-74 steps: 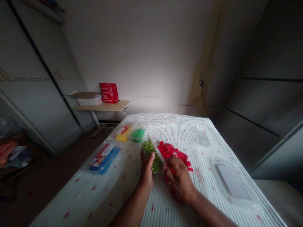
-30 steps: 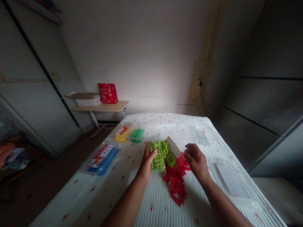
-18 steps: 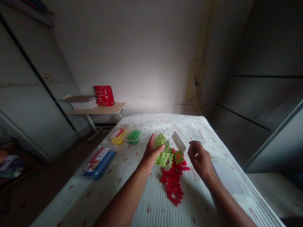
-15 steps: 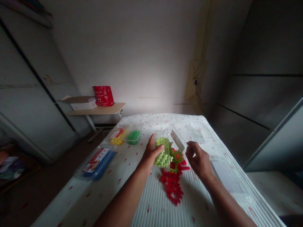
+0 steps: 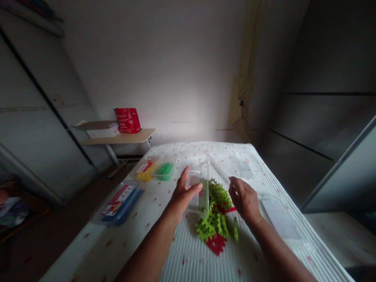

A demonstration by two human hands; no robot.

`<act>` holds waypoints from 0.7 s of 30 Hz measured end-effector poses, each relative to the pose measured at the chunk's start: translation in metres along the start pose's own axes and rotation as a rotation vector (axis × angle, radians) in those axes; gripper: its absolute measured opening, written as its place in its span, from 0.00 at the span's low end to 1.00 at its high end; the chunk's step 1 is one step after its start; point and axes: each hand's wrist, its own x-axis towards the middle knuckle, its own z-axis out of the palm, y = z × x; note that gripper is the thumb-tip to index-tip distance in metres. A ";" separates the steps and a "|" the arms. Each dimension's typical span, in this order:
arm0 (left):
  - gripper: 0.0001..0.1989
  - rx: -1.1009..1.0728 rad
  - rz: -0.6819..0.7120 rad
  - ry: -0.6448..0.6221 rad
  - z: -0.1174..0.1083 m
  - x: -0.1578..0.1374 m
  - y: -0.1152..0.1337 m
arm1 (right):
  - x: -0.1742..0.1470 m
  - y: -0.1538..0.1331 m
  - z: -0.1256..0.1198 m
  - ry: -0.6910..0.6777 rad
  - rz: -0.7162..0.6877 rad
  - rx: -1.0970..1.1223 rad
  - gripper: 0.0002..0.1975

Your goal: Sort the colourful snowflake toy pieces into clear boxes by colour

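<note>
Red plastic pieces (image 5: 216, 244), flat with notched edges, poke out at the near edge of the lime-green pile (image 5: 210, 225), itself loose, toothed, matte plastic tiles heaped on a ribbed white cloth (image 5: 188, 250) with red specks. Clear plastic box (image 5: 192, 205), smooth, rectangular, see-through, is tilted at the pile's left edge; contact unclear. Thin clear flap (image 5: 219, 169), seen edge-on, slants above the pile's far side. Left hand (image 5: 181, 197): forearm angled in from near-left of the pile, thumb across the box, fingers round its far side, grip firm on it. Right hand (image 5: 245, 199): just right of the pile, wrist bent, fingers curled, grip pinching the flap's lower end. Right of the pile, a clear tray (image 5: 280, 217) with a pale rectangle; left, a clear pack of blue pieces (image 5: 125, 205). Far-left of the pile, packs of yellow pieces (image 5: 145, 174) and darker green pieces (image 5: 165, 170).
</note>
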 end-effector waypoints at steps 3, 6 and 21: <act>0.37 -0.021 0.035 0.031 -0.011 0.004 -0.001 | -0.002 0.003 0.004 0.029 0.088 0.035 0.10; 0.34 -0.222 -0.015 -0.009 -0.021 0.010 -0.011 | -0.002 0.004 0.005 0.074 0.244 0.113 0.10; 0.34 -0.798 -0.088 -0.273 -0.052 0.019 -0.057 | -0.002 -0.008 0.018 -0.043 0.832 0.973 0.15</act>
